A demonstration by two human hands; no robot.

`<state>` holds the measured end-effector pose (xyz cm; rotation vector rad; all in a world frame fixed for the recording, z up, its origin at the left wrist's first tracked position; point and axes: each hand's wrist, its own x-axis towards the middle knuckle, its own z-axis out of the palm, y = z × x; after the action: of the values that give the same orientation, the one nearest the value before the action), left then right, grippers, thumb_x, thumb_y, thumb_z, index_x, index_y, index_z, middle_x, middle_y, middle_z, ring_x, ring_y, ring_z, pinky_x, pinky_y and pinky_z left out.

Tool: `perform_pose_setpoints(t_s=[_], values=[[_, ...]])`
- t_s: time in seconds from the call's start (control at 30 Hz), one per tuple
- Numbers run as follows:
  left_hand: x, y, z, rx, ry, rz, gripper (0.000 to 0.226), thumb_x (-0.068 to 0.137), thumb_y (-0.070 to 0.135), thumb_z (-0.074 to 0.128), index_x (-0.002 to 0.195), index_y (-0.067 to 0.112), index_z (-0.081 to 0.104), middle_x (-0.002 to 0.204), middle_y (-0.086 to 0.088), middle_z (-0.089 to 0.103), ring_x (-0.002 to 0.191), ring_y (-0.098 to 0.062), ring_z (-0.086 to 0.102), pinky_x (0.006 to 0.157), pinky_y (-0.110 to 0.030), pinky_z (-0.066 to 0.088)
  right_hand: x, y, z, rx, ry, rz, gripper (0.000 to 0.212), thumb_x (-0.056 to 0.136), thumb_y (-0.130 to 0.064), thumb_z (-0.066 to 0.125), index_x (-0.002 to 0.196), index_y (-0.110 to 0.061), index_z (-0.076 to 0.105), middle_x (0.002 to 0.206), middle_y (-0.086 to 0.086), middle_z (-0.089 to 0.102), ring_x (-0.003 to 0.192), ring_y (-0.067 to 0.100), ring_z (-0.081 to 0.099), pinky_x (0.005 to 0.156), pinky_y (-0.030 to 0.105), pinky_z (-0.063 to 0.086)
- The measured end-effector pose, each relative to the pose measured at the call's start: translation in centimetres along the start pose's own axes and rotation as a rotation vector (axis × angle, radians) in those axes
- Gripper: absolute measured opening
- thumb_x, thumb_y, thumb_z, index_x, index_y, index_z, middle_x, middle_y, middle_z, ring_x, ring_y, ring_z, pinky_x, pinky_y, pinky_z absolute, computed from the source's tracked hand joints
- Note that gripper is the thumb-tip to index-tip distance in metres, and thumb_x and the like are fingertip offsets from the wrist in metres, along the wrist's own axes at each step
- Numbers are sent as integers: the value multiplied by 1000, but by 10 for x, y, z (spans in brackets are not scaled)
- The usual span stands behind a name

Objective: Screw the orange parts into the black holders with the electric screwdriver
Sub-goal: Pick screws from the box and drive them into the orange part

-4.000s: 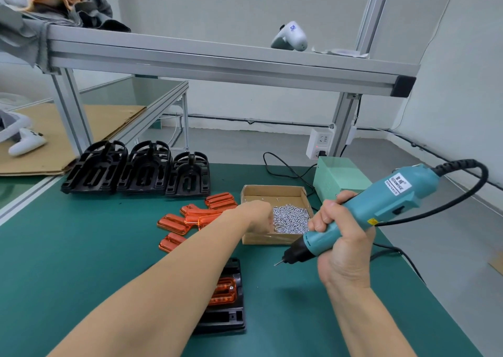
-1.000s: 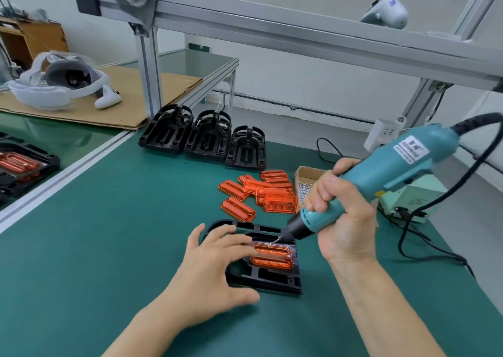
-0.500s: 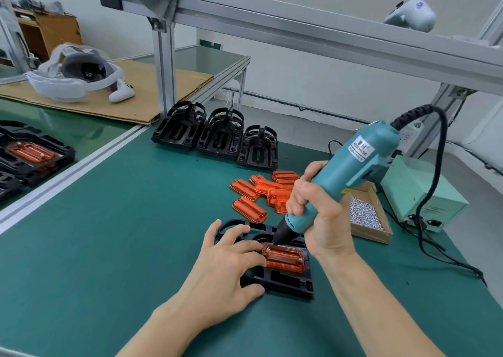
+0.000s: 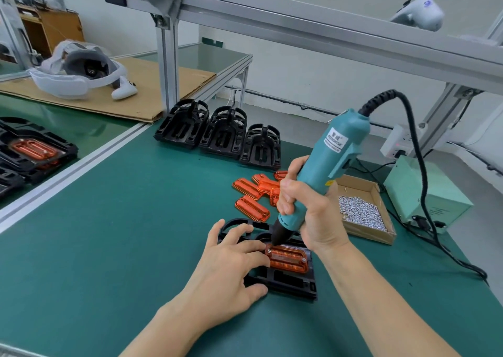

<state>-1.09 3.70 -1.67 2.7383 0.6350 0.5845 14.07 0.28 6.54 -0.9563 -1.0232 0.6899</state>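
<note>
Right hand [image 4: 310, 215]: grip clenched round the lower barrel of the teal electric screwdriver [image 4: 324, 171], held steeply tilted, cord end up and away. Black nose of the tool down on the far left corner of the orange part [image 4: 288, 257], next to a visible screw head there; second screw head seen at the far right corner.

Orange part seated in the black holder [image 4: 283, 280], flat on the green surface [image 4: 109, 234], near the front edge.

Left hand [image 4: 228, 269]: grip released, fingers straight and spread, pressing flat on the holder's left side, fingertips touching the orange part's left end.

Loose orange parts [image 4: 251, 208] piled just beyond the holder. Three empty black holders [image 4: 223, 136] lined up farther back. Cardboard box of screws [image 4: 362, 209] to the right of the screwdriver hand.
</note>
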Motion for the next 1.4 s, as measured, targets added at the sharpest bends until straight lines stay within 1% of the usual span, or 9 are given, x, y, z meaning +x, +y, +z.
perform_pose_setpoints(t_s=[0.1, 0.2, 0.33, 0.5, 0.67, 0.83, 1.0, 1.23, 1.4], values=[[0, -1, 0, -24, 14, -1, 42, 75, 50, 56, 113, 37, 66, 133, 23, 53, 140, -6, 19, 108, -28, -22, 1, 0, 0, -3, -66, 12, 22, 73, 0, 61, 77, -22, 57, 50, 4, 41, 41, 19, 35, 49, 27, 39], [0, -1, 1, -18, 13, -3, 42, 74, 52, 55, 112, 38, 66, 132, 24, 53, 140, -5, 19, 108, -28, -22, 0, 1, -2, 21, -104, 8, 19, 70, -8, 65, 79, -22, 58, 53, 5, 42, 41, 18, 36, 48, 27, 40], [0, -2, 1, -17, 13, 2, 42, 74, 54, 53, 112, 39, 65, 132, 26, 51, 140, -3, 17, 109, -27, -22, -1, 3, -4, 31, -106, -1, 20, 71, -11, 65, 85, -24, 59, 54, 2, 44, 42, 16, 37, 49, 26, 41], [-1, -1, 0, -52, 35, 1, 38, 72, 50, 59, 107, 36, 68, 127, 23, 57, 139, -8, 26, 111, -30, -13, -1, 5, -4, 11, -104, -27, 22, 73, -13, 65, 88, -28, 58, 53, -1, 47, 43, 15, 40, 50, 28, 42], [-1, -1, 0, -64, 31, -8, 38, 73, 51, 57, 107, 37, 68, 128, 23, 56, 139, -7, 24, 110, -28, -15, 0, 5, -5, 14, -97, -29, 20, 73, -14, 66, 85, -28, 58, 53, -1, 47, 43, 15, 40, 50, 28, 42], [-1, 0, 1, -41, 16, -13, 44, 76, 59, 49, 111, 39, 65, 131, 27, 51, 140, -2, 16, 111, -28, -17, 1, 5, -4, -18, -132, -40, 15, 74, -13, 65, 72, -26, 57, 51, 2, 46, 41, 15, 40, 50, 26, 42], [-2, 0, 0, -55, -9, -29, 45, 81, 66, 46, 114, 40, 64, 133, 29, 48, 140, 3, 11, 113, -31, -14, 2, 6, -2, 8, -182, -21, 17, 73, -11, 65, 79, -26, 59, 53, 2, 45, 41, 14, 41, 50, 25, 42], [-2, -2, 1, -57, -27, -41, 42, 83, 66, 48, 114, 41, 62, 134, 31, 45, 139, 5, 7, 113, -31, -14, 1, 6, -5, 61, -158, -3, 23, 71, -11, 65, 86, -27, 60, 54, 1, 46, 41, 14, 40, 49, 25, 42], [-2, -3, 2, -62, -10, -34, 41, 82, 66, 49, 112, 41, 63, 132, 32, 47, 139, 5, 8, 113, -30, -13, -1, 5, -9, 111, -46, 14, 25, 68, -12, 66, 88, -23, 57, 52, -1, 44, 43, 15, 39, 51, 26, 42]])
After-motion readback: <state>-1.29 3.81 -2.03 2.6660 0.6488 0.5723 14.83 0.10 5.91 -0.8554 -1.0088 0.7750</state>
